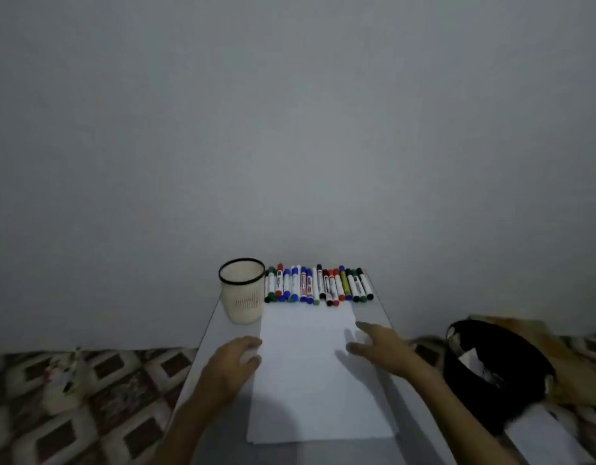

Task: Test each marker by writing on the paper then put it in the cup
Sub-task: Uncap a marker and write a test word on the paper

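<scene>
One narrow surface [206, 357] is shown bearing blank paper [306, 370], flanked by the left hand [232, 364] and right hand [385, 347], each grip apart and empty. The cup [242, 292] is set far left, beside capped markers [318, 285]. The close-packed row could be scattered, or the cup tipped, by a careless reach.

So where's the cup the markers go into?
In the head view, the cream perforated plastic cup with a black rim stands just left of the row of coloured markers, beyond the far left corner of the white paper sheet.
</scene>
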Demonstrator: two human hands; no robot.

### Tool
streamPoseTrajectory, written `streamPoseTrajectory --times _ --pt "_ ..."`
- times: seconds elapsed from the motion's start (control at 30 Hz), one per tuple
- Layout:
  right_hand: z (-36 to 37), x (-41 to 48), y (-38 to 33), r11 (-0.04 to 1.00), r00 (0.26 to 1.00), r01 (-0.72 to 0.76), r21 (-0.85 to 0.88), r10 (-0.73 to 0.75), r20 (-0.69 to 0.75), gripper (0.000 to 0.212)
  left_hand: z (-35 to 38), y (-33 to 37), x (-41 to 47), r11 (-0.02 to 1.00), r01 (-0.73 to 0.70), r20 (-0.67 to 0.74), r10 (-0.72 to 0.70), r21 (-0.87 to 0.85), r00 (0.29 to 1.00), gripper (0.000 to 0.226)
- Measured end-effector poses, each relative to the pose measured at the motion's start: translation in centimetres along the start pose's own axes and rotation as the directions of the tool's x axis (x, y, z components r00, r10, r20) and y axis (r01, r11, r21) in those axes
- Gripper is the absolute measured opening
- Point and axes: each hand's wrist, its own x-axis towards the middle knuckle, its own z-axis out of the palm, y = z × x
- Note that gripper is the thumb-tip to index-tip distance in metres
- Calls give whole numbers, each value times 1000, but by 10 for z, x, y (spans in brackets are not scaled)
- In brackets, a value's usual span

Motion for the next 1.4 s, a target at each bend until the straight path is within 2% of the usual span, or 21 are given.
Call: streamPoseTrajectory --times 0.1,0.2,0.33,0.77,1.0,1.07,1.17,1.3,1.4 --pt "27 -13 16 999 998 -20 48 24 -66 57 20 -10 -13 987 -54 -84 68 152 994 55" --pt "52 -29 23 990 972 36 138 -2 -236 54 31 -8 -21 974 -93 -110 117 206 987 70" --pt "63 -33 29 996 954 65 58 -45 -297 57 29 -8 -24 971 -125 -109 150 205 983 69" --pt "70 -32 37 983 897 84 161 -4 -442 48 25 -7 -31 976 -174 -154 193 130 969 55" --pt "75 -30 43 988 861 156 19 -126 -493 36 27 -10 -29 974 -190 -193 212 125 958 52" --pt "76 -28 46 986 854 167 -1 -145 -500 33 28 -10 -29 970 -196 -202 222 141 954 52" --pt "68 -17 51 979 844 169 116 -83 -530 35 30 -10 -27 969 -162 -211 200 187 957 58" --pt "50 25 57 975 816 135 179 -7 -578 36 36 -12 -24 931 -108 -83 146 349 986 72" --pt "38 66 59 991 823 38 127 41 -567 39 37 -13 -23 910 -97 -23 116 403 993 80"
